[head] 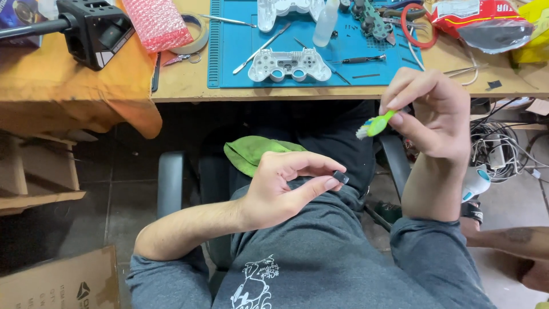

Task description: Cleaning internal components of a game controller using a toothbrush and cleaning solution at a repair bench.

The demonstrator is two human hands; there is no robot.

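The left hand point(274, 191) pinches a small black part point(341, 177) between thumb and forefinger over the lap, palm up. The right hand point(432, 114), raised higher, grips a green toothbrush point(374, 126) whose long axis slants down-left, bristles toward the part, below the bench point(183, 86) edge.

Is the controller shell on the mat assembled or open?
Open: the clear shell half lies alone on the blue mat, the green circuit board separate.
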